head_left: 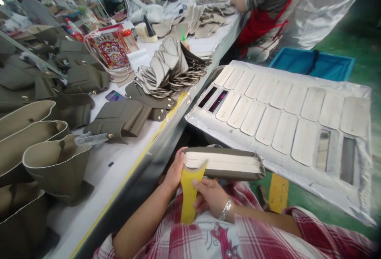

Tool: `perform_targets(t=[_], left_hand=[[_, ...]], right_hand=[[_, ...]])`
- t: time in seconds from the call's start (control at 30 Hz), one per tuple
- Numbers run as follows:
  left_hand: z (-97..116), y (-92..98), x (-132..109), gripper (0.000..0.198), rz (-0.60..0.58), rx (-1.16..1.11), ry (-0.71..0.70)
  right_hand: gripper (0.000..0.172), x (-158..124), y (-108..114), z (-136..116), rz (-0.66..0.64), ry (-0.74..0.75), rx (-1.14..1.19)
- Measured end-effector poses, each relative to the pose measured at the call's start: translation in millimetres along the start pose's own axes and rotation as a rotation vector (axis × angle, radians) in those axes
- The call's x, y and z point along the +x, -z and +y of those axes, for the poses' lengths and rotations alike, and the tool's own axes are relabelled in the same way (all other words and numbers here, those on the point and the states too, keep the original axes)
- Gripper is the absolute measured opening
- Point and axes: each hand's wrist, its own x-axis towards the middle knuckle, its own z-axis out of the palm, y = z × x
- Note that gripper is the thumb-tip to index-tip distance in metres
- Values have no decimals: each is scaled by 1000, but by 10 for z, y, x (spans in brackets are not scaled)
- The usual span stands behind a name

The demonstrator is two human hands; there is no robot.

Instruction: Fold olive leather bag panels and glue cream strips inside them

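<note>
In front of my chest is an olive-brown leather bag piece (238, 174) with a cream inner face, lying on its side. My left hand (175, 171) is closed around its left end, the fingers partly hidden behind it. A flat yellow tool (188, 195) with a concave curved top edge is pinched in my right hand (211, 195), between thumb and fingers. The tool's curved edge rests against the cream face near the left end. Whether the left fingers also touch the tool is unclear.
Left, a long white table (125, 155) carries olive bags (56, 163), stacked leather flaps (166, 68) and a red patterned bag (110, 46). Right, a white-covered board (205, 126) holds rows of pale rounded pieces (279, 130). A blue crate (312, 64) and a co-worker in a red apron (256, 28) are beyond.
</note>
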Motion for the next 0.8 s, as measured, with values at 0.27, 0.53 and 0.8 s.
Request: perform_targets(t=[0.27, 0.53, 0.8], left_hand=[[-48, 93, -85, 45, -33, 243, -218], [334, 240, 165, 36, -95, 700, -366], [309, -208, 218, 38, -86, 898, -455]], right_hand=[[15, -98, -123, 85, 69, 70, -18], [18, -162, -263, 106, 110, 124, -42], [15, -83, -205, 91, 111, 85, -46]])
